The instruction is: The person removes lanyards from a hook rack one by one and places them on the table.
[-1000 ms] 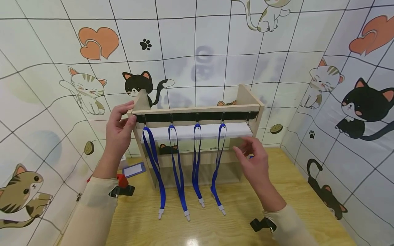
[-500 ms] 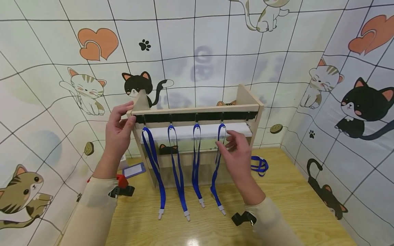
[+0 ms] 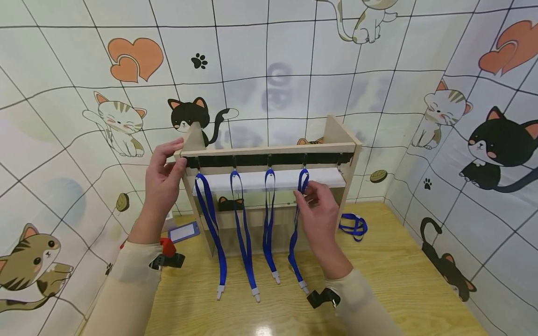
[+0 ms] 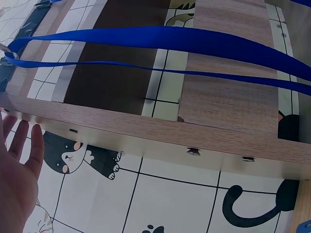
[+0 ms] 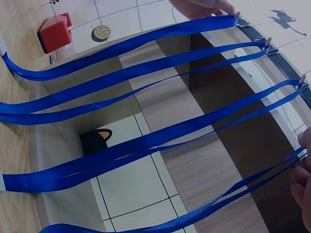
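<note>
Steadying the light wooden hook rack [image 3: 269, 150] at its left end with the left hand [image 3: 161, 179], right hand [image 3: 317, 210] pinching the fourth blue fabric lanyard [image 3: 296, 224] just under its hook; next, probably lifting that loop clear without disturbing neighbouring lanyards.

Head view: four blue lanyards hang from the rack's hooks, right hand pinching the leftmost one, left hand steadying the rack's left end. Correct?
Not quite. In the head view the right hand pinches the rightmost lanyard, not the leftmost. The left hand does hold the wooden rack at its left end.
</note>
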### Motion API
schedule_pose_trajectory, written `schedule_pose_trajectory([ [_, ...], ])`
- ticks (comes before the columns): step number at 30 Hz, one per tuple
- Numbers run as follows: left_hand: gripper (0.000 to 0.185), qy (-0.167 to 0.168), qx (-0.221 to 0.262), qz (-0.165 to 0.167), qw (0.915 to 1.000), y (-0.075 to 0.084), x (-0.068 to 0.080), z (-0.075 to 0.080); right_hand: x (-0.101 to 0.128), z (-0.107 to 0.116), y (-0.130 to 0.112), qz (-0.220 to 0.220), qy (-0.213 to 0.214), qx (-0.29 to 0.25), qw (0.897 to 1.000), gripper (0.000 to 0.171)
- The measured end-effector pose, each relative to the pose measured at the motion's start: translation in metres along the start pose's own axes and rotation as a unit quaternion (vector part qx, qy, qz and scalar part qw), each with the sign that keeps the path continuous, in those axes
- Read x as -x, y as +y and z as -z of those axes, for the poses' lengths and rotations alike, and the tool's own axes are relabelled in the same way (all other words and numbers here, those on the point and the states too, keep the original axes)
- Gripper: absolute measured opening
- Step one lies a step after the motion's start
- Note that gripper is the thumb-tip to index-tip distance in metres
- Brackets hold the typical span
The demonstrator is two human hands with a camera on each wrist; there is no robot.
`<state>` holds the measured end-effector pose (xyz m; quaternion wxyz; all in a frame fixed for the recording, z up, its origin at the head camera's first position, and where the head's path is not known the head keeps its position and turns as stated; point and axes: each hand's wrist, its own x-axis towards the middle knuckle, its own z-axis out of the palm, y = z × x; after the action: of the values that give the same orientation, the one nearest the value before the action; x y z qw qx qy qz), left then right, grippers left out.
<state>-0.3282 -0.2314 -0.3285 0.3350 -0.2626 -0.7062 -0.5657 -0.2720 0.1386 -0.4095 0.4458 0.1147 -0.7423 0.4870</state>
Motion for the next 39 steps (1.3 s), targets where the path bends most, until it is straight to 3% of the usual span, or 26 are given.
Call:
schedule_pose_trajectory([
  [24,0.038,-0.001,-0.002,0.005,1.0,0.0,0.001,0.0,0.004,-0.003,0.007,0.008,0.036,-0.03,0.999,0.005],
  [39,0.038,0.003,-0.009,-0.004,0.9999,-0.005,0.0,0.001,-0.028,0.033,-0.029,-0.008,-0.002,-0.08,0.997,0.005],
])
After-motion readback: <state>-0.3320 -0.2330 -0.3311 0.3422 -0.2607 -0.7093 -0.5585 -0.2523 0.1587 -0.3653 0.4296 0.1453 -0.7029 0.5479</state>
